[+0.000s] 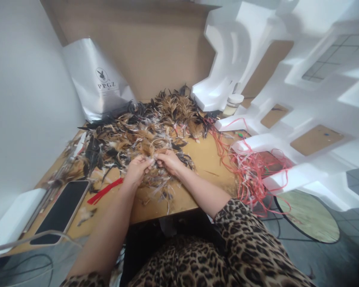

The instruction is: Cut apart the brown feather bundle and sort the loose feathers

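Both of my hands meet over a heap of brown and black feathers (128,133) on the wooden table. My left hand (138,167) is closed in a pinch on a small feather with pale fluff. Close beside it, my right hand (167,160) pinches at the same feather from the other side, fingertips almost touching the left ones. The feather itself is mostly hidden by the fingers. Loose pale feathers (164,191) lie on the table just below the hands. A denser bundle of brown feathers (175,107) rests at the back of the heap.
A phone (61,211), red strips (105,191) and a white box (16,217) lie on the left. Behind the heap stands a silver bag (98,79). White foam pieces (305,175), a lidded jar (233,104) and tangled pink ribbon (253,175) occupy the right side.
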The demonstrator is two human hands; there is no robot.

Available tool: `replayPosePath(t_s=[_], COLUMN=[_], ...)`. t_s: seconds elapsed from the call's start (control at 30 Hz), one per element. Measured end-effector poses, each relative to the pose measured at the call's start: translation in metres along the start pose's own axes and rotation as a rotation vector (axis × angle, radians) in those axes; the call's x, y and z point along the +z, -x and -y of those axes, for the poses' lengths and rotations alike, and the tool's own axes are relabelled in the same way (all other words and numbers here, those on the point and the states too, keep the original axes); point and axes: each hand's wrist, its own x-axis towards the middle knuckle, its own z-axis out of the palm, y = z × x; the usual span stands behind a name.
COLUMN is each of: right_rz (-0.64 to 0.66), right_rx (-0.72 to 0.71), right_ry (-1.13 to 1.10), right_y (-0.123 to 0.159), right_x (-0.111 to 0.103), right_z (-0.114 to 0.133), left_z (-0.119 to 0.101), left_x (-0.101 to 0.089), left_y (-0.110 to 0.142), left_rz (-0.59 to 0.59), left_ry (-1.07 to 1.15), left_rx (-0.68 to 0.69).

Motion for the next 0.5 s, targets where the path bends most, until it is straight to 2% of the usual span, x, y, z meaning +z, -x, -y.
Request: replayPosePath(t_s=[0.2,0.3,0.5], right_rz=[-0.031,-0.052,0.063], right_rx=[-0.038,-0.01,0.091], right_ry=[0.095,0.061,-0.075], right_y=[0.0014,0.0015,0.001], right_x=[0.0025,0.0028,0.0014], right_z=[-0.0019,-0.0014,0.001], left_z=[0.0035,0.0041,-0.0001], left_x=[-0.0017,-0.0023,-0.0031], left_y=[-0.0021,-0.0021,0.0004], left_rz=[0.004,-0.011,0.018], left_ry=[-0.064,-0.048,0.13], left_rx=[-0.005,-0.018,-0.067])
